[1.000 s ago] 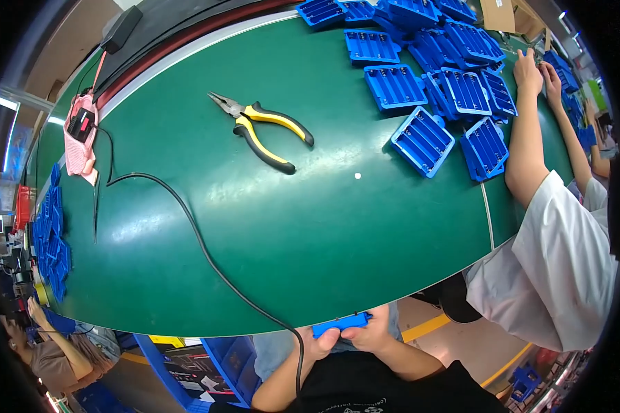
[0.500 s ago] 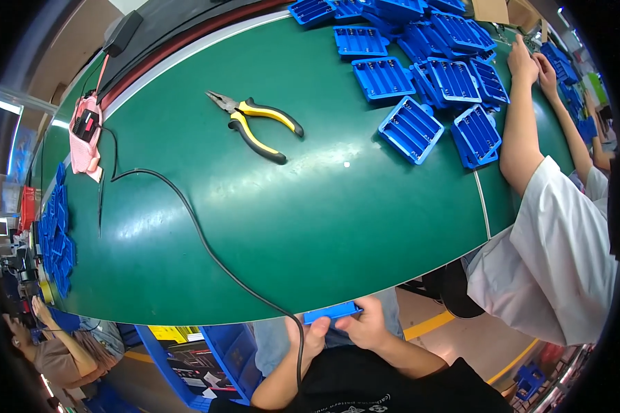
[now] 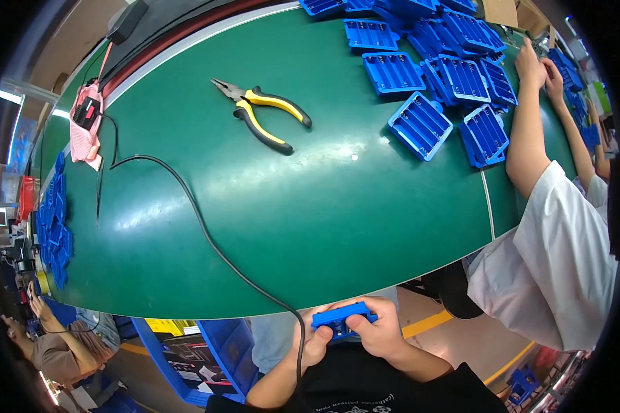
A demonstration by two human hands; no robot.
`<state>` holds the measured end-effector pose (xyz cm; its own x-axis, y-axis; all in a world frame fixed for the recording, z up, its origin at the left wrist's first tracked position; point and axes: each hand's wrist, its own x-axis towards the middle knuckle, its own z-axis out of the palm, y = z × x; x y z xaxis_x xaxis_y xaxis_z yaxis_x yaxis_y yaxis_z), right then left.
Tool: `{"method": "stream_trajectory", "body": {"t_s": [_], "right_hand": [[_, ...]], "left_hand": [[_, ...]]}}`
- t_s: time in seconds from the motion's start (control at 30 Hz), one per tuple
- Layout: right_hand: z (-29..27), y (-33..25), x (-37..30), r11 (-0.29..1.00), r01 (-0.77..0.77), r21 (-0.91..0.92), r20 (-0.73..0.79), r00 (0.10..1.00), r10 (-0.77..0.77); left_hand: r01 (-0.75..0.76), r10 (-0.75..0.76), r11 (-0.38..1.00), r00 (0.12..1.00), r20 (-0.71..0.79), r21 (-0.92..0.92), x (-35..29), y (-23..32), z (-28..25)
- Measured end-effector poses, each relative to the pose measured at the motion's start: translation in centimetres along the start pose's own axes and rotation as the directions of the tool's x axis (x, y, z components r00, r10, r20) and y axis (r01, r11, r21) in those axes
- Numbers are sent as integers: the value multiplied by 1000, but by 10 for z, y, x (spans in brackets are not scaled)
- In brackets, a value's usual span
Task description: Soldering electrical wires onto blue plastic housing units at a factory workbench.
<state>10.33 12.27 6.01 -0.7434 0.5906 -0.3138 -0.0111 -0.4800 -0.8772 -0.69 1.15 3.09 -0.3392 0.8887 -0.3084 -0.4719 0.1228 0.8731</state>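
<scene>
At the near edge of the green table, both my hands grip a blue plastic battery holder [image 3: 337, 314]. My left hand [image 3: 314, 345] is closed on its left end, the thumb at the lower edge. My right hand [image 3: 381, 332] wraps the right end, its thumb pressed on the side facing me. That side shows dark recesses, too small to make out. A black cable [image 3: 207, 230] runs from the table down past my left hand. Pliers [image 3: 262, 113] with yellow and black handles lie farther up the table.
Many-slotted blue battery holders [image 3: 420, 126] are piled at the far right, with more blue parts [image 3: 54, 224] at the left edge. A pink cloth [image 3: 84, 141] wraps a black device. Beside the pile a co-worker's arm [image 3: 528, 138] rests. A blue bin [image 3: 231, 354] stands below the table.
The battery holder has tilted in my hands, so more of its recessed side shows. My right thumb has moved onto that side. The view has shifted slightly.
</scene>
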Motion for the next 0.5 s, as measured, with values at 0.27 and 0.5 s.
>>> {"method": "stream_trajectory", "body": {"t_s": [0.27,0.5], "right_hand": [[4,2,0,995,-49,82,30,998,47],[5,8,-1,994,-78,81,-44,996,82]], "left_hand": [[-49,46,997,997,-55,-59,-2,1,1],[-59,53,997,991,-124,-43,1,8,5]]}}
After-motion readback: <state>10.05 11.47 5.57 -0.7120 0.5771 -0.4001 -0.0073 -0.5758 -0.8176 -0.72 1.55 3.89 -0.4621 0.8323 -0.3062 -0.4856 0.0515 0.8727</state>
